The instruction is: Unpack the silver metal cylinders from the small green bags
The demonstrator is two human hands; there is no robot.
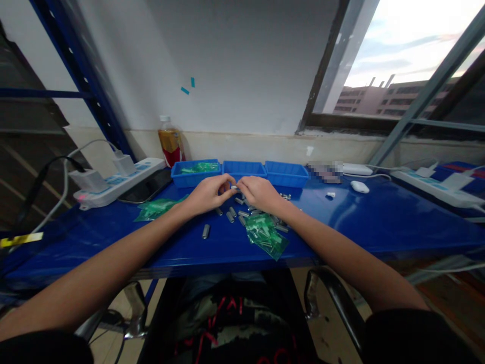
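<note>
My left hand [208, 194] and my right hand [261, 193] meet above the blue table, fingertips pinched together. Between them shows a small pale metallic piece [234, 187], mostly covered by the fingers; its exact kind is hard to make out. Below the hands lie several short silver metal cylinders [230, 217], some partly hidden by my right hand. One cylinder [205, 231] lies apart, nearer the front edge. A green see-through bag [267, 235] with thin metal pieces in it rests below my right wrist. Another green bag [157, 208] lies beside my left forearm.
Three blue bins stand along the wall: the left bin [185, 178] holds green bags, beside the middle bin [244, 167] and right bin [287, 174]. A drink bottle [170, 141], a phone [146, 187] and power strips [125, 177] are at left. A white earphone case [359, 187] lies right.
</note>
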